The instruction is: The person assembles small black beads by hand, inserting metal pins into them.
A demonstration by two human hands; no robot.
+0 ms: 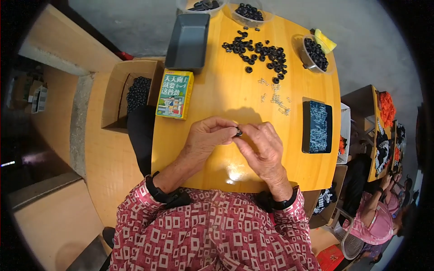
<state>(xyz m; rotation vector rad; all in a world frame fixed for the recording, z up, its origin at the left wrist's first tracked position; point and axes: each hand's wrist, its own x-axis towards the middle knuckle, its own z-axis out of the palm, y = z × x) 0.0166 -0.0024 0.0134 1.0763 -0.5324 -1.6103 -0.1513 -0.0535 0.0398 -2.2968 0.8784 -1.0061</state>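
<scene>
Over the near part of the yellow table, my left hand (206,139) and my right hand (263,147) meet at the fingertips. Pinched between them is a small round black part (238,132), largely covered by the fingers. Beyond the hands, several small silvery metal pieces (275,97) lie scattered. Farther back spreads a loose group of black ring-shaped parts (257,52). A dark tray (317,126) filled with small silvery pieces stands to the right of my right hand.
A yellow-green box (175,95) and a deep grey tray (186,45) line the table's left side. Clear tubs of black parts (247,12) (315,54) stand at the back and right. A carton (131,95) sits at left. Another person (373,214) works at right.
</scene>
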